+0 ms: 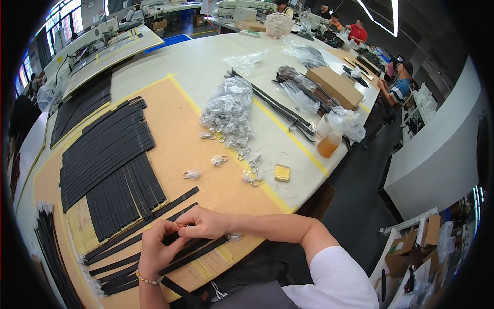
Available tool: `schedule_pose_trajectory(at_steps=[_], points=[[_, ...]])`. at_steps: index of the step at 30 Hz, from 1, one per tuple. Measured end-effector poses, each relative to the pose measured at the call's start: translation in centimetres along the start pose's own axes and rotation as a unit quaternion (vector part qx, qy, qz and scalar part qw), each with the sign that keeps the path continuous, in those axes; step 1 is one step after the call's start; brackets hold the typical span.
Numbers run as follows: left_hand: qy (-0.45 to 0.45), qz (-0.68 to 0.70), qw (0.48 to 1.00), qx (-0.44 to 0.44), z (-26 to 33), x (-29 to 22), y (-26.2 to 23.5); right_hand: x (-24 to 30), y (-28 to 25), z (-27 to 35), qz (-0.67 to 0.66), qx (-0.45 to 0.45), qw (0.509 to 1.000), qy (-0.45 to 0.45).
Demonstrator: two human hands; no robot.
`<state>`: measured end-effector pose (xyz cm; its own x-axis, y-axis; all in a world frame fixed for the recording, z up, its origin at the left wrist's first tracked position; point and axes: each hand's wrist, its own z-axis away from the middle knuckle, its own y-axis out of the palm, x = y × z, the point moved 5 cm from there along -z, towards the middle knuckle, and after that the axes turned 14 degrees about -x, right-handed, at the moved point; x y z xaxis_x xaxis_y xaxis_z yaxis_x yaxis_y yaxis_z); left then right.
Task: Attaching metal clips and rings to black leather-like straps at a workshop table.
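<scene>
Close together over the table's near side, my left hand (159, 246) and my right hand (205, 224) both pinch a black strap (173, 238). The fingers hide most of the part they hold. Beneath and beside them lie several loose black straps (116, 265), their left ends wrapped in clear plastic. Near my right wrist, a metal clasp (234, 237) in clear wrap sits at the end of one strap. Farther off, several plastic-wrapped metal clasps with rings (219, 160) are scattered on the tan board (177, 139).
Stacked black straps (105, 149) cover the board's left. A bag of wrapped metal parts (226, 107), a yellow block (282, 173), a bottle of orange liquid (329, 145) and a cardboard box (334, 86) stand beyond. Another strap bundle (54, 257) hangs at the left edge. People sit at the far right.
</scene>
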<state>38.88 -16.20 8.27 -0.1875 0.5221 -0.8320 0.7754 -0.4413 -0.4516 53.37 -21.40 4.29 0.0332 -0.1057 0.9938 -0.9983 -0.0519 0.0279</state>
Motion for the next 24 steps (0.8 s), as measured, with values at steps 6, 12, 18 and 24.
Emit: schedule_pose_trajectory(at_steps=[6,12,18,24], points=[[-0.080,0.068,0.994,-0.022,0.2,1.7,-0.5,1.4,-1.4,-0.1,0.107,-0.034,0.994,-0.015],[-0.092,0.061,0.991,0.069,0.2,0.5,0.3,1.9,-1.5,0.1,0.112,0.014,0.993,-0.038],[-0.070,0.123,0.988,0.059,0.6,0.9,1.6,0.5,-1.3,0.2,0.009,0.100,0.991,0.087],[-0.082,0.131,0.982,0.109,1.1,0.3,2.1,1.7,-2.3,0.0,0.084,0.108,0.987,0.081]])
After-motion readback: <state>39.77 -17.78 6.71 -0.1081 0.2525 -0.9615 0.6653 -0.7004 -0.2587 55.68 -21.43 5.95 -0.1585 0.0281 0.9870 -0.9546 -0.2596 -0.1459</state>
